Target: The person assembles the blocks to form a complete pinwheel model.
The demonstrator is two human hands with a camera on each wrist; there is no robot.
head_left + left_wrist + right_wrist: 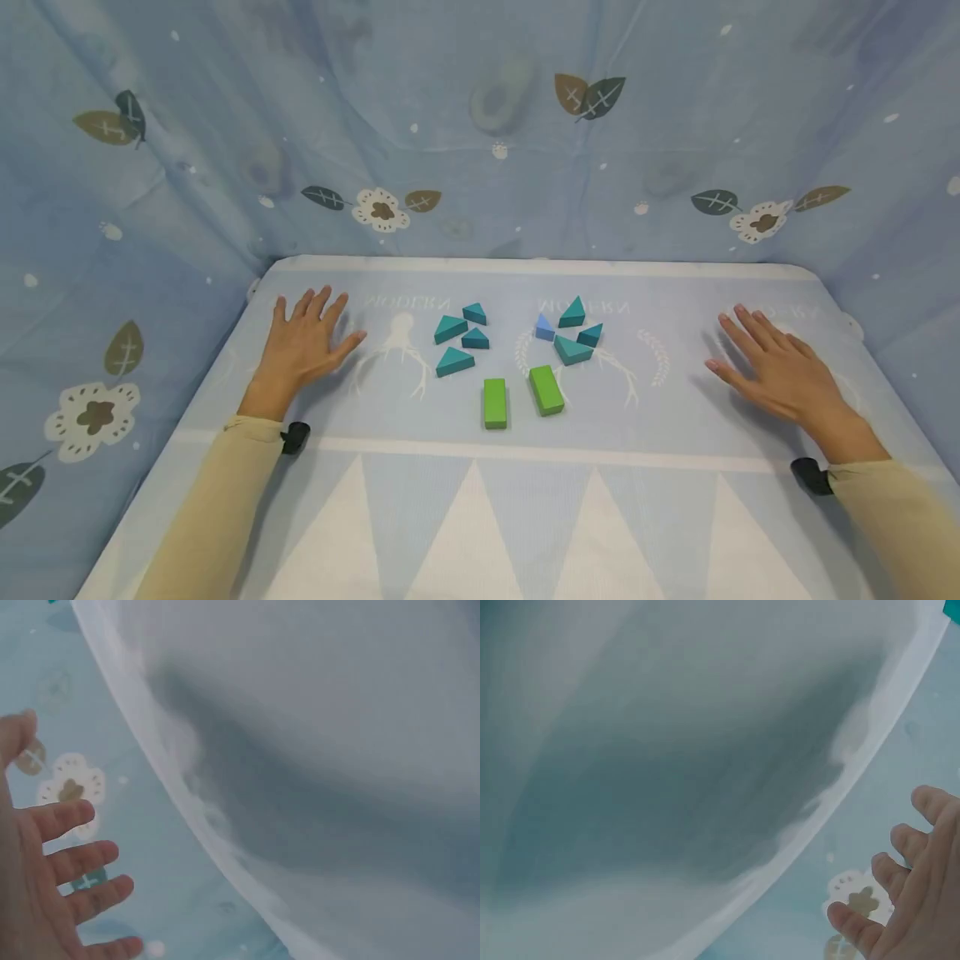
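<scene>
In the head view my left hand (302, 346) is spread, palm down, over the left part of the table, holding nothing. On the right side, my right hand (776, 375) is also held out with straight fingers and nothing in it. Between the hands lie several teal triangular blocks (455, 362) in a left group. A right group has teal triangular blocks (573, 351) and a small light-blue triangular block (544, 327). Nearer to me are two green rectangular blocks, one upright in the view (495, 403) and one slightly turned (546, 390). Both hands are apart from all blocks.
A pale blue patterned cloth covers the table (420, 433), with white triangles along its near part. Blue fabric (465, 117) with leaves and flowers hangs behind and at both sides. Dark wrist devices (296, 437) sit under both wrists.
</scene>
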